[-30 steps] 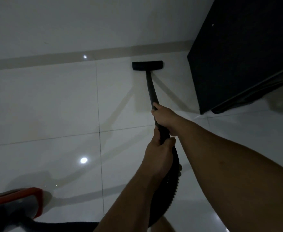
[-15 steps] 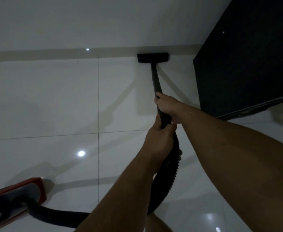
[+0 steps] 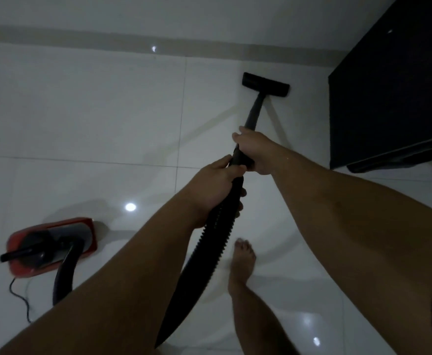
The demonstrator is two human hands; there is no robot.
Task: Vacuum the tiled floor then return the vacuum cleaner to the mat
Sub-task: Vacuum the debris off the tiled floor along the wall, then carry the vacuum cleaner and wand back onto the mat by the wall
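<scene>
A black vacuum wand (image 3: 255,111) runs from my hands to its flat floor head (image 3: 265,88), which rests on the glossy white tiled floor (image 3: 82,111) a short way from the wall skirting. My right hand (image 3: 254,152) grips the wand higher up. My left hand (image 3: 213,190) is wrapped around the top of the ribbed black hose (image 3: 209,247) just behind it. The red and black vacuum body (image 3: 51,245) sits on the tiles at the lower left, with the hose curving into it. No mat is in view.
A tall black cabinet (image 3: 394,98) stands at the right, close to the floor head. A thin black power cord (image 3: 20,301) trails from the vacuum body. My bare foot (image 3: 241,262) stands under the hose. A beige skirting strip (image 3: 107,37) lines the wall.
The floor head has been pulled back from the skirting toward me. The view has tilted down, so the whole vacuum body and my foot now show.
</scene>
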